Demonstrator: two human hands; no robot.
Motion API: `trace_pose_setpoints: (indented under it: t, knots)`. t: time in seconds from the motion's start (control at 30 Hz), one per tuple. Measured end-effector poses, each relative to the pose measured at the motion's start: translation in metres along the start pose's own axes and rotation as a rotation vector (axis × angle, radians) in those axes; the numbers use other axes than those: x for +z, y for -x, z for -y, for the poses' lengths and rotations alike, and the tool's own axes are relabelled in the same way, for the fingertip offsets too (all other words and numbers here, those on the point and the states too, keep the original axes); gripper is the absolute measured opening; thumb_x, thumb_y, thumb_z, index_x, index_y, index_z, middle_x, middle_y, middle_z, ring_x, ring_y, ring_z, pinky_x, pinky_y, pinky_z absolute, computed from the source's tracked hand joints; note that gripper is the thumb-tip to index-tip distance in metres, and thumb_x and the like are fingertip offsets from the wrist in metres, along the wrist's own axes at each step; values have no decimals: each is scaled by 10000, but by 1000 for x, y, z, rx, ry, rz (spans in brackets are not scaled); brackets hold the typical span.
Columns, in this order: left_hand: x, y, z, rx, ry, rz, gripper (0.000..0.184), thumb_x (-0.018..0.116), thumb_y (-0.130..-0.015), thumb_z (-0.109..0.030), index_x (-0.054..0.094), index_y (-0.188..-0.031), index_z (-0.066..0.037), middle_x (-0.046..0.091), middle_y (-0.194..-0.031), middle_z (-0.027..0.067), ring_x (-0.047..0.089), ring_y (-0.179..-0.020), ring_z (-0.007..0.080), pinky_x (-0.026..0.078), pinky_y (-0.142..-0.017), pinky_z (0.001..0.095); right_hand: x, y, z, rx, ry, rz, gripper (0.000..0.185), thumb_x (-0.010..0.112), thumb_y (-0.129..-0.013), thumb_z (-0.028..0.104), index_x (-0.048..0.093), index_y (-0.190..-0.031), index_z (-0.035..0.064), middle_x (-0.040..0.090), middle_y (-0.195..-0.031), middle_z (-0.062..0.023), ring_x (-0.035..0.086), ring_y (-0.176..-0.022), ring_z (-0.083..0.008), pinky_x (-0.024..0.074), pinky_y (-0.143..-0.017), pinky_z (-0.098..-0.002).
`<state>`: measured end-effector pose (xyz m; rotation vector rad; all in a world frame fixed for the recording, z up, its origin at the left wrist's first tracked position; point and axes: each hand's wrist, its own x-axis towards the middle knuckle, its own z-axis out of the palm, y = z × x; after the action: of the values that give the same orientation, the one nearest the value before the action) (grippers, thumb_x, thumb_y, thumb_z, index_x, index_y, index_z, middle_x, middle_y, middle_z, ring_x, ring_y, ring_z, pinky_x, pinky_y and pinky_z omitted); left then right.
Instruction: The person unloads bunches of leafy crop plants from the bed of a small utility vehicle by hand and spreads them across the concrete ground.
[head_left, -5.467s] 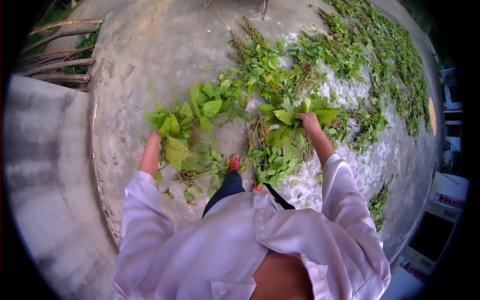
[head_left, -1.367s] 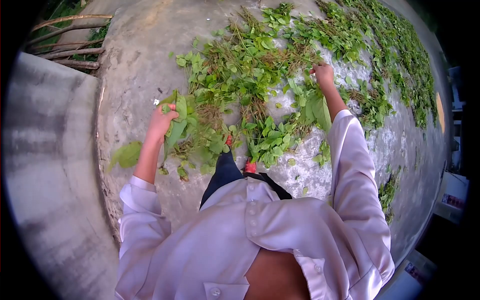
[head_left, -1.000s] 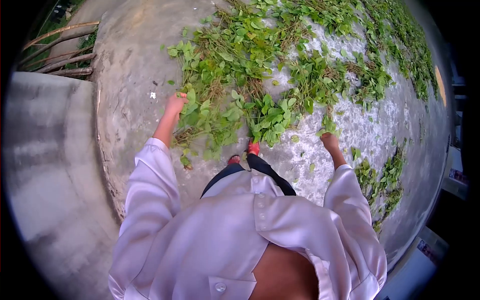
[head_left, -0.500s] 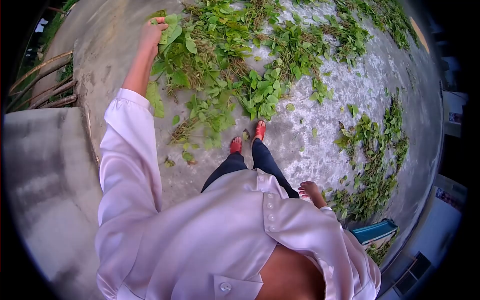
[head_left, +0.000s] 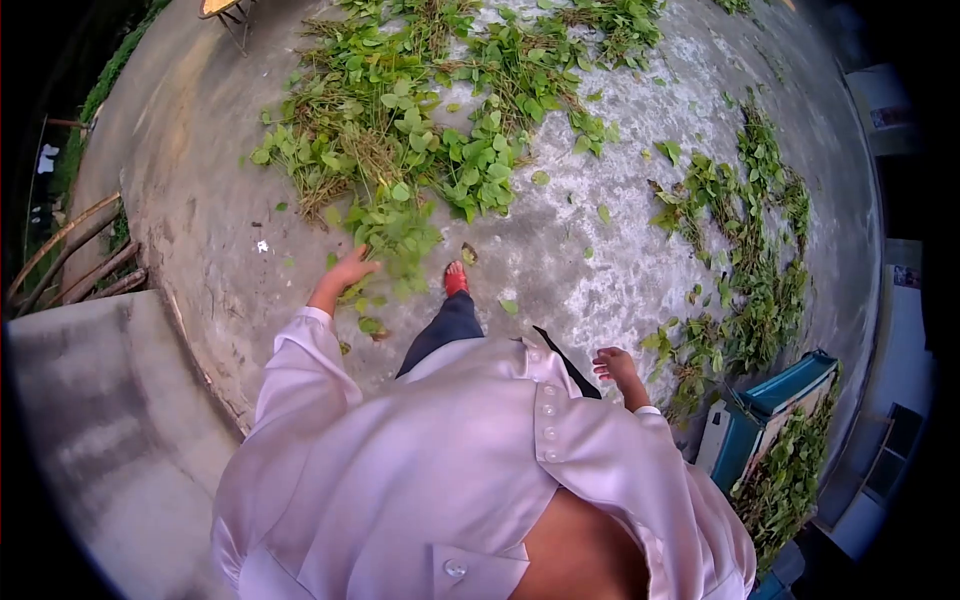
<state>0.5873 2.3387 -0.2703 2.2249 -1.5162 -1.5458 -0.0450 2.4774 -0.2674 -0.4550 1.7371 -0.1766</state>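
Note:
My left hand (head_left: 350, 270) is low in front of me on the left, its fingers stretched toward a slightly blurred clump of green leafy stems (head_left: 395, 238). No leaf shows clearly in its grasp, and I cannot tell whether the fingertips touch the clump. More cut leafy plants (head_left: 370, 120) lie spread on the concrete just beyond. My right hand (head_left: 617, 370) hangs at my side, fingers loosely bent and apart, with nothing visible in it. It is nearest to the second row of leafy plants (head_left: 735, 290) on the right.
A red sandal (head_left: 456, 280) is on my one visible foot. At lower right stands a teal machine or box (head_left: 765, 400) beside more plants. Sticks (head_left: 95, 265) and a low concrete ledge (head_left: 110, 400) are on the left. A yellowish object with legs (head_left: 215, 8) stands far back.
My left hand has come down and back toward me from the far left, and the leaf it held no longer shows in it. My view has shifted; one foot is now hidden.

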Motion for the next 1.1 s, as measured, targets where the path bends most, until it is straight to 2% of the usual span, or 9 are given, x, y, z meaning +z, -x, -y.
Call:
trace_pose_setpoints:
  t: [0.1,0.17,0.23,0.33,0.5,0.7,0.87,1.0,1.1]
  knots:
    - [65,-2,38,82,-232,18,350,631,-724,-283,615,-912,12,615,-911,173,584,-820,225,444,-728,336,-29,21,-58,-46,-129,-39,233,517,-838,139,548,-1044,34,634,-830,-99,602,-601,-161,477,-483,-285]
    - [106,-7,51,117,-301,-67,254,619,-721,-244,603,-768,5,601,-730,148,560,-637,200,432,-595,349,-49,38,-114,-37,-177,-86,249,520,-854,180,538,-1061,44,635,-850,-94,607,-619,-162,484,-505,-285]
    - [142,-5,36,138,-346,-97,243,615,-717,-228,611,-788,5,614,-713,125,566,-621,194,435,-571,345,-69,58,-178,-15,-279,-138,257,525,-855,196,537,-1067,51,636,-860,-91,614,-637,-168,491,-517,-289]
    - [200,-16,-3,104,-218,89,395,625,-723,-161,570,-1066,26,584,-681,41,520,-582,133,423,-514,273,-83,95,-291,62,-461,-263,224,515,-844,170,558,-1019,37,636,-829,-90,615,-617,-178,482,-494,-297]
    - [315,1,-128,205,-310,314,353,619,-746,-143,573,-1057,19,581,-734,31,501,-578,110,407,-497,255,-82,150,-430,239,-678,-381,207,509,-853,167,543,-1005,30,632,-851,-102,619,-660,-197,499,-534,-333]
    - [434,25,-297,374,-472,554,356,621,-738,-139,566,-1066,-11,573,-732,30,524,-619,128,413,-494,262,-74,168,-501,205,-1111,-510,212,517,-852,164,524,-1025,40,626,-873,-105,617,-697,-199,505,-570,-335]
    - [540,9,-398,458,-657,587,275,565,-694,-99,628,-945,-9,597,-659,76,560,-526,161,442,-450,281,-96,168,-501,144,-1312,-577,161,526,-843,165,558,-965,64,629,-812,-66,615,-653,-172,507,-532,-314]
    - [639,10,-473,443,-757,697,285,565,-706,-108,619,-973,-21,592,-659,70,564,-533,152,431,-421,271,-126,176,-523,113,-1479,-654,165,536,-846,180,560,-965,68,629,-815,-59,618,-658,-169,508,-532,-313]
    - [718,34,-525,463,-809,755,311,570,-716,-114,602,-1010,-18,597,-671,71,564,-534,152,437,-427,273,-128,179,-556,248,-1537,-681,156,531,-834,162,563,-962,78,633,-811,-66,613,-621,-167,503,-516,-307]
